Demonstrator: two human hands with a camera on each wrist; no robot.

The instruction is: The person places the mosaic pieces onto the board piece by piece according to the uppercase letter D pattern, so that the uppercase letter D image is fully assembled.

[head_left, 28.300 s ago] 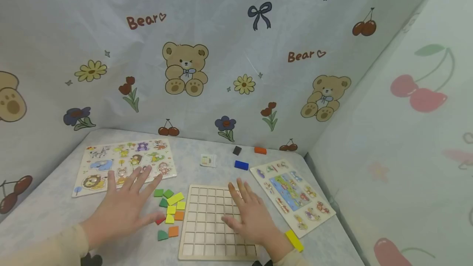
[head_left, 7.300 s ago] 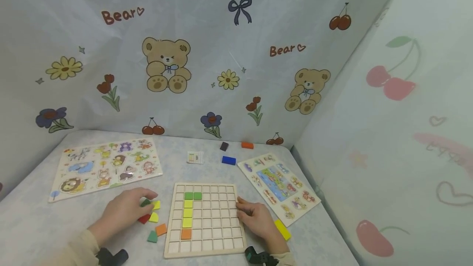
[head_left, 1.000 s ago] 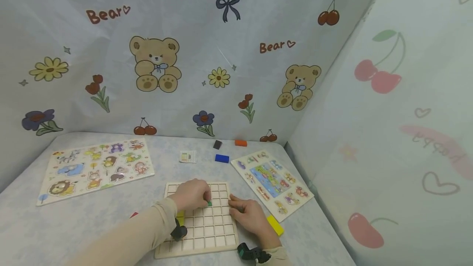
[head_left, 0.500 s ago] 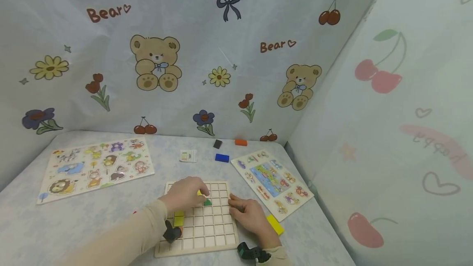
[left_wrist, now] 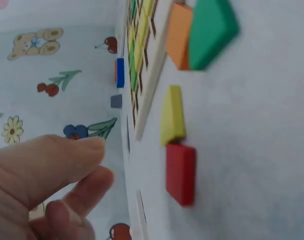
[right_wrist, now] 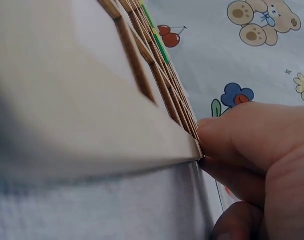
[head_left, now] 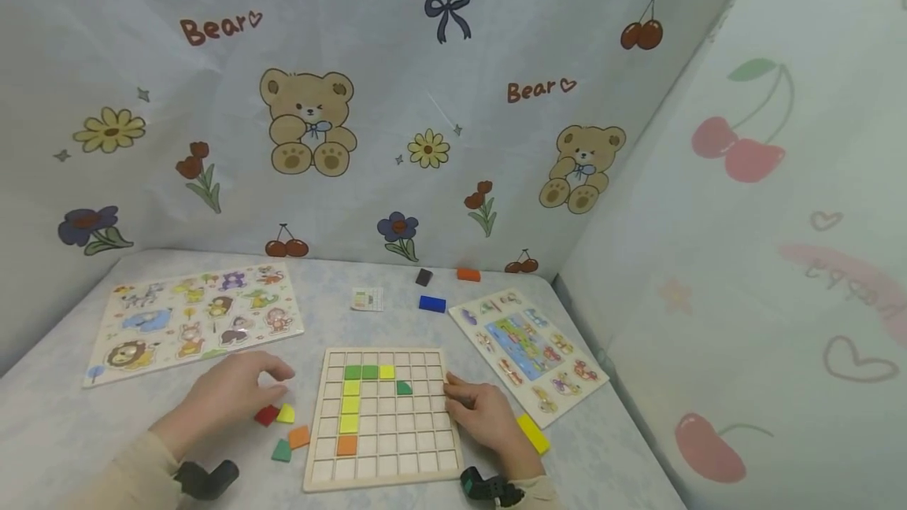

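My left hand (head_left: 230, 388) hovers, thumb and fingers apart and holding nothing, beside a red block (head_left: 267, 415) and a rounded yellow block (head_left: 286, 414) on the table. Both blocks also lie in front of the fingertips in the left wrist view. An orange square (head_left: 299, 437) and a green rounded block (head_left: 282, 451) lie nearer the wooden grid board (head_left: 407, 443). Its cells hold a column of yellow squares over an orange one, two green squares, a yellow square (head_left: 386, 371) and a green rounded block (head_left: 404, 388). My right hand (head_left: 489, 415) pinches the board's right rim.
An animal puzzle board (head_left: 205, 317) lies at the back left, another puzzle board (head_left: 527, 352) at the right. Behind are a small card (head_left: 368, 299) and blue (head_left: 432, 304), black and orange blocks. A yellow bar (head_left: 533, 434) sits beside my right wrist.
My left hand has let go of a yellow square in the top row and moved back left off the board. The green rounded block stays in its cell. The right hand keeps its place.
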